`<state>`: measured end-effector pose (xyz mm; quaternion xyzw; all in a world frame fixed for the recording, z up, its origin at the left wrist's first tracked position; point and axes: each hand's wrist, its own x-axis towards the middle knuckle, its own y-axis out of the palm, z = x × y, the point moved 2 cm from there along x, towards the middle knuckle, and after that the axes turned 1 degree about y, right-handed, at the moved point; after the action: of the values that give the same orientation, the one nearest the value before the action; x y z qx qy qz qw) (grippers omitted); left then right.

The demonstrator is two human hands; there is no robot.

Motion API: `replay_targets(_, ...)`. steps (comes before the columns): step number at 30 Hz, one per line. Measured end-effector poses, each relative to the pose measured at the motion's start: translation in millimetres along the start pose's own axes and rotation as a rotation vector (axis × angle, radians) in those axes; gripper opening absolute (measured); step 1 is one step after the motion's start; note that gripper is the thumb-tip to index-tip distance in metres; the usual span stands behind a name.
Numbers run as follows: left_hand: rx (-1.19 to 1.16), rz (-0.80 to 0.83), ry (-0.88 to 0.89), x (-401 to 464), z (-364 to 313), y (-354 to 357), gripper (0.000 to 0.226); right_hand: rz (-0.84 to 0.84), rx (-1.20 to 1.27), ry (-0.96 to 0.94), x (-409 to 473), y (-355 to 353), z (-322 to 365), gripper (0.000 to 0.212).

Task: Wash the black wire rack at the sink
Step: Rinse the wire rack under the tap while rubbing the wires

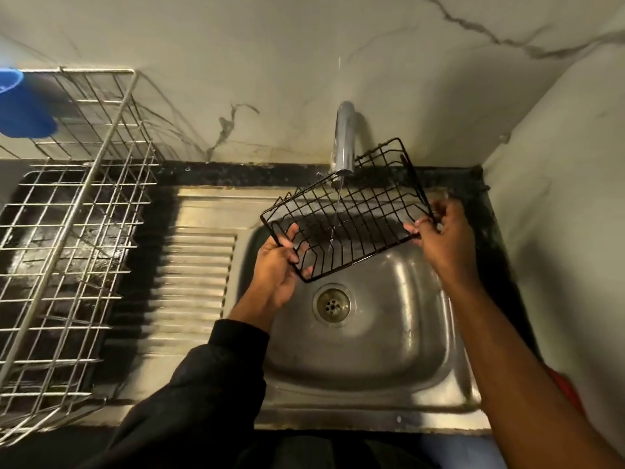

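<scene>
black wire rack (pixel 345 211) under the tap (pixel 344 140), gripped between left hand (pixel 277 265) and right hand (pixel 443 235)

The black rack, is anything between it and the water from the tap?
No. The black wire rack sits right under the tap, held by the left hand and right hand. The water already runs through its wires.

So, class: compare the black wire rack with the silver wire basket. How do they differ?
The black wire rack is dark-coated; the silver wire basket is bare shiny metal. The rack is held tilted over the sink by the left hand and right hand, under running water; the basket rests on the counter, untouched. The rack looks smaller. Both are open wire grids.
</scene>
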<state>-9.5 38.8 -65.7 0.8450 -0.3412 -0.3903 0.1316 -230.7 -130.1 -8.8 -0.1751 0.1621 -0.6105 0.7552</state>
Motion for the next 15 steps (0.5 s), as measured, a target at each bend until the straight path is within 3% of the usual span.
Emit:
replay_targets(8, 0.227, 0.008, 0.141, -10.2, -38.6, 7.6, 0.041, -0.009, 0.168, 0.122, -11.5, 13.3, -10.5, 0.022)
replay_targets(15, 0.208, 0.010, 0.176, -24.7, -49.8, -7.4, 0.050, 0.006, 0.139, 0.115, -12.7, 29.8, -10.6, 0.019)
